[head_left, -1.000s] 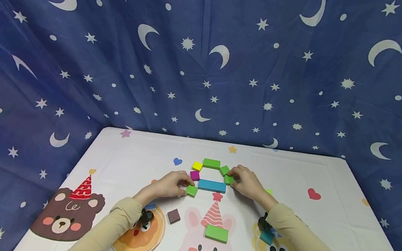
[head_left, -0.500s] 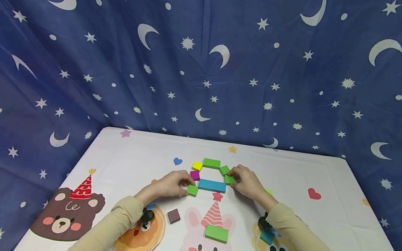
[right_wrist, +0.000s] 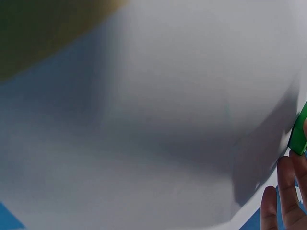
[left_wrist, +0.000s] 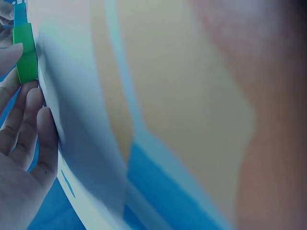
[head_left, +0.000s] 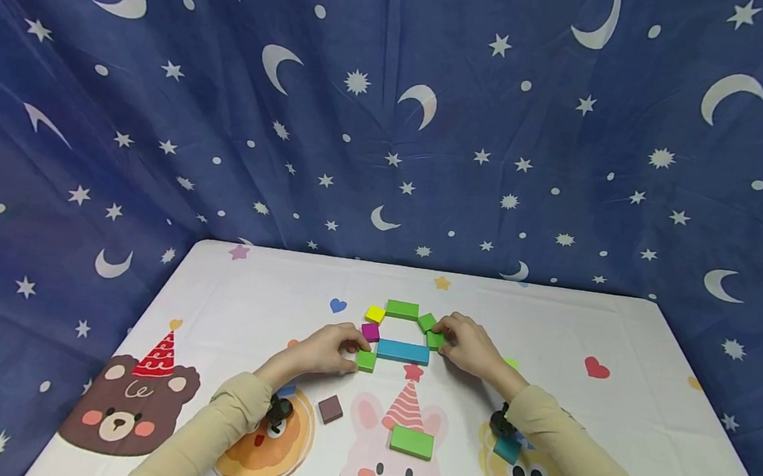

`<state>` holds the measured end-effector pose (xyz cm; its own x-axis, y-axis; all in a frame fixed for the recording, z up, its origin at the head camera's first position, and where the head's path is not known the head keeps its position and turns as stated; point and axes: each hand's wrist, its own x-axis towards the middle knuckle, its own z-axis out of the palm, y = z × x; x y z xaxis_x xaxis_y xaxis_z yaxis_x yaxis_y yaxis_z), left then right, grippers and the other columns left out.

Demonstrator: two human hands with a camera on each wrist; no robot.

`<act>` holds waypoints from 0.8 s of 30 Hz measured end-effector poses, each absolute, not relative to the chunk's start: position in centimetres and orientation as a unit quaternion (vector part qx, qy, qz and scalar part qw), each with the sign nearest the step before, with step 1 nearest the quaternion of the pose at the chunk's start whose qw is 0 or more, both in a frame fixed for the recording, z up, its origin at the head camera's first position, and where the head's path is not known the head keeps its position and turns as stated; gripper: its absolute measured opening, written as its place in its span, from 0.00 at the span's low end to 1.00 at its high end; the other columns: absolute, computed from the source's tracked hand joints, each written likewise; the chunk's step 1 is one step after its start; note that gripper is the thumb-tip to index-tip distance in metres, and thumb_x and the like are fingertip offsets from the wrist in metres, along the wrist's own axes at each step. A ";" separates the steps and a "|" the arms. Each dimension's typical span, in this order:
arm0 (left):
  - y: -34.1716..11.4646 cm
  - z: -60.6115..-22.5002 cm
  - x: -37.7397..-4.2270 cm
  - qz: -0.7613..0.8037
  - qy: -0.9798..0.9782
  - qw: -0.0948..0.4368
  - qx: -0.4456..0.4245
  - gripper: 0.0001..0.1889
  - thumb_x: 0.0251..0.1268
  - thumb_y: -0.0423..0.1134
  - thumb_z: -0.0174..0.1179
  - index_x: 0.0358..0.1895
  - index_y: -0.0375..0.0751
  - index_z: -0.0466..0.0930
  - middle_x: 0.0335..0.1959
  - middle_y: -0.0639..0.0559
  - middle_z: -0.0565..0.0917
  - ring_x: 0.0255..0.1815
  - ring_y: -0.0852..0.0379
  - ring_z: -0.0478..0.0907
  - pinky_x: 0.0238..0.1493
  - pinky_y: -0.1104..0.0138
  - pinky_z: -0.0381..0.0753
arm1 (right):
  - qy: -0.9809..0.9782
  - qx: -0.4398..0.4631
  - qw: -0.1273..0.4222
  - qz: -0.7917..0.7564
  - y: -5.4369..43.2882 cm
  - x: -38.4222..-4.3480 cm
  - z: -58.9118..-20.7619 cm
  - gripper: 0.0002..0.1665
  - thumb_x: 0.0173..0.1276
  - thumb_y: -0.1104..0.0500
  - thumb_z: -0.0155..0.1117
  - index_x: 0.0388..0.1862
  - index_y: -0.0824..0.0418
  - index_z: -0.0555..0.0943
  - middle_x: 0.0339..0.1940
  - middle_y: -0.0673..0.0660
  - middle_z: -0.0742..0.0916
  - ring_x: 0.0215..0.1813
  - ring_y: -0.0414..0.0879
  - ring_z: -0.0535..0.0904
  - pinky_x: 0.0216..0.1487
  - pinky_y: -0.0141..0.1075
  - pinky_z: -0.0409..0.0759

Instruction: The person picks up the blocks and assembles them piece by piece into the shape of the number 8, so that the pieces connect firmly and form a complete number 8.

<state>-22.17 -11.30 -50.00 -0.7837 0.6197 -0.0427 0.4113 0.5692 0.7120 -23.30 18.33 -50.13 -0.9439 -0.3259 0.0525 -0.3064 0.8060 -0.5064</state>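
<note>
My left hand (head_left: 329, 348) pinches a small green block (head_left: 365, 361) between thumb and fingers, at the left end of a long blue block (head_left: 403, 352). In the left wrist view the thumb lies over this green block (left_wrist: 27, 67), with fingertips right under its end. My right hand (head_left: 470, 346) holds another small green block (head_left: 435, 341) at the blue block's right end; the right wrist view shows only part of a green block (right_wrist: 298, 136) at its edge. Magenta (head_left: 370, 332), yellow (head_left: 375, 314), long green (head_left: 402, 309) and small green (head_left: 426, 322) blocks complete a ring with these.
Nearer on the white printed tablecloth (head_left: 615, 422) lie a brown block (head_left: 330, 410), a long green block (head_left: 411, 442) and a teal block (head_left: 507, 449) by the right wrist. A dark blue curtain (head_left: 340, 108) with moons and stars rises behind the table.
My left hand has slid its green block slightly right, toward the blue block's left end. The right hand and the other blocks have stayed in place.
</note>
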 end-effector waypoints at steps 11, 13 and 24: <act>-11.4 -50.0 -22.0 0.360 0.872 0.143 0.301 0.15 0.51 0.32 0.69 0.45 0.40 0.83 0.37 0.46 0.79 0.39 0.53 0.73 0.42 0.69 0.74 | 0.951 -0.170 0.019 -0.259 18.4 -23.2 -50.3 0.17 0.54 0.67 0.69 0.44 0.58 0.83 0.37 0.51 0.82 0.39 0.44 0.74 0.46 0.41 0.74; -11.3 -50.0 -22.0 0.359 0.872 0.142 0.300 0.15 0.51 0.32 0.69 0.45 0.40 0.83 0.37 0.46 0.79 0.39 0.53 0.74 0.42 0.70 0.74 | 0.951 -0.168 0.021 -0.259 18.3 -23.2 -50.3 0.17 0.54 0.67 0.69 0.44 0.58 0.83 0.37 0.51 0.82 0.40 0.44 0.74 0.46 0.41 0.74; -11.2 -49.9 -22.2 0.359 0.872 0.141 0.302 0.15 0.50 0.33 0.70 0.44 0.39 0.82 0.36 0.48 0.79 0.39 0.54 0.75 0.44 0.69 0.76 | 0.951 -0.164 0.025 -0.262 18.3 -23.3 -50.1 0.17 0.54 0.68 0.69 0.45 0.58 0.83 0.38 0.53 0.83 0.40 0.45 0.75 0.48 0.42 0.76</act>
